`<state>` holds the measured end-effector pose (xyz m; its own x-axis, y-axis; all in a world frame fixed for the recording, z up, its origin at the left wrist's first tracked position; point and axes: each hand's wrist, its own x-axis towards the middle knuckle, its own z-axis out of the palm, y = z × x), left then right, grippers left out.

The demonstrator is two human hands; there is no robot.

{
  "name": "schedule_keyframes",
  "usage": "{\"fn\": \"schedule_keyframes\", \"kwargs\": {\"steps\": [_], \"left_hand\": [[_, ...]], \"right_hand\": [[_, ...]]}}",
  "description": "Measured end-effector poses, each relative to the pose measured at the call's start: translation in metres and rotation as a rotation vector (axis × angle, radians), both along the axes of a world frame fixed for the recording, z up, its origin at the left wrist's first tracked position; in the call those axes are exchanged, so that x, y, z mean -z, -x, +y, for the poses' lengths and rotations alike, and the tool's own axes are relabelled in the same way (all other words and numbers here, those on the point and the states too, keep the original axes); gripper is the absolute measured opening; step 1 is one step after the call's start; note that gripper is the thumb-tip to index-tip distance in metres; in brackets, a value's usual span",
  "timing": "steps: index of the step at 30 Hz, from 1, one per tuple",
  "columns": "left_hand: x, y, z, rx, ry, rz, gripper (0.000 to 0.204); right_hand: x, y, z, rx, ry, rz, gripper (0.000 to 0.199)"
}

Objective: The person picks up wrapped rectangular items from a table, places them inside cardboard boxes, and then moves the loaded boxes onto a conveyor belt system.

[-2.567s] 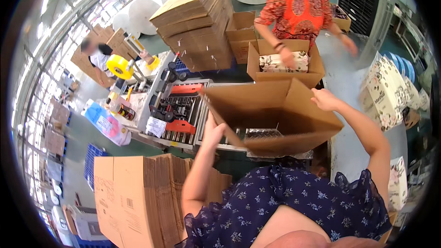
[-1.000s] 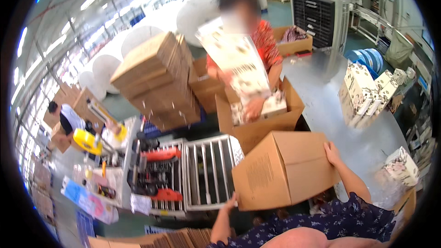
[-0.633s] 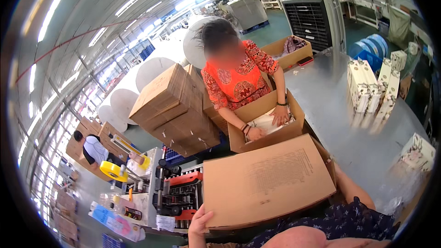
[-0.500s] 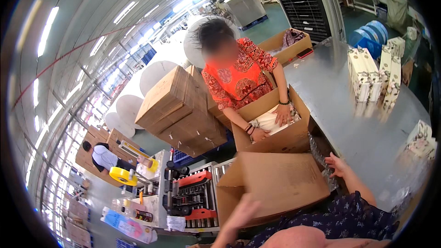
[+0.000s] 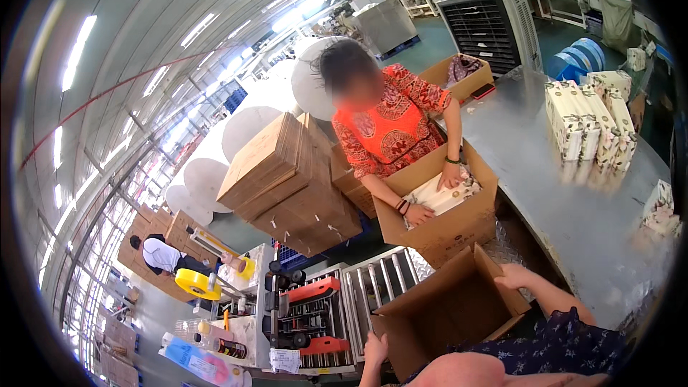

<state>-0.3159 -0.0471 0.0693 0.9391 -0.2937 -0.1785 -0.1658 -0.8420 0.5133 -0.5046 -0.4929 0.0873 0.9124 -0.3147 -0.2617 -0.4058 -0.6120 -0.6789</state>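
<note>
The right hand (image 5: 513, 276) grips the right flap (image 5: 507, 297) of an open box (image 5: 433, 297), fingers bent over its edge; the left hand's (image 5: 375, 349) fingers lie against the opposite wall, though I cannot tell how firmly. The box could skew or fold if the two hands pushed unevenly, since the card looks thin, or its far rim might catch the far box (image 5: 469, 229). The right forearm slants in from the lower right beside the table's (image 5: 523, 165) left edge; the left rises from the lower edge, fingertips up. The box sits between that table edge and the conveyor's (image 5: 383, 272) near right corner, its support hidden. Beyond, a co-worker's hands (image 5: 450, 175) press packs (image 5: 441, 197) inside the far box.
</note>
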Motion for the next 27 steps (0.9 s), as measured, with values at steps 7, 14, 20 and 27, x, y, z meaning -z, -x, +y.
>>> {"fn": "schedule_keyframes", "kwargs": {"steps": [7, 14, 20, 27], "left_hand": [[0.077, -0.033, 0.084, -0.313, 0.891, 0.774, 0.030], [0.221, -0.018, 0.037, -0.529, 0.532, 0.384, 0.051], [0.232, -0.003, -0.021, -0.419, 0.271, 0.089, 0.050], [0.221, 0.038, -0.107, -0.153, -0.056, 0.119, 0.038]], "right_hand": [[0.017, 0.015, -0.077, 0.127, -0.468, 0.071, 0.032], [0.135, 0.052, -0.056, 0.407, 0.431, -0.023, 0.064], [0.171, 0.052, -0.022, 0.069, 0.271, 0.254, 0.048], [-0.013, 0.014, -0.210, 0.252, 0.217, -0.156, 0.022]]}}
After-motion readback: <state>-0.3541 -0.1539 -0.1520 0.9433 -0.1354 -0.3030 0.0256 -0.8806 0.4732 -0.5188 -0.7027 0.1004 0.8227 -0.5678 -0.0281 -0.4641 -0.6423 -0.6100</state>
